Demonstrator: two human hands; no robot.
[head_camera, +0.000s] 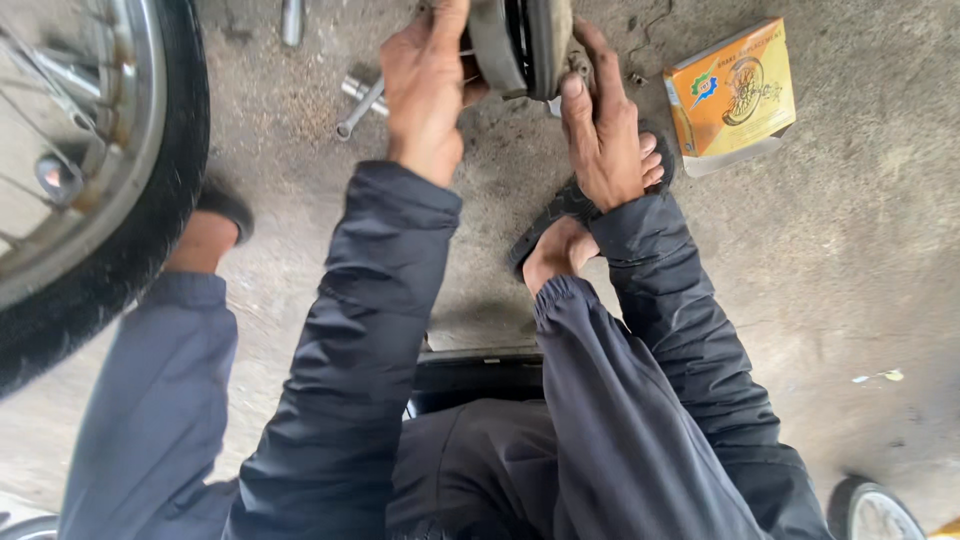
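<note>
Dark trouser legs (560, 460) and jacket sleeves (350, 380) fill the bottom of the view, nearest the camera. Left fingers (440, 30) curl around the left edge of a round grey metal part (520, 40), clenched on it, with the left hand (425, 90) seen from the back. Right fingers (590, 60) press against the part's right edge, thumb up along it, so the right hand (605, 135) grips it too. That part sits at the top middle of the view, held between both hands above the concrete floor (860, 260). Under the right wrist a bare foot in a black sandal (560, 215) rests on the floor; another foot (205, 240) is near a wheel (110, 180) at left. A socket wrench (360, 105) lies just beside the left hand. An orange box (735, 90) lies near the right hand, apart from it.
</note>
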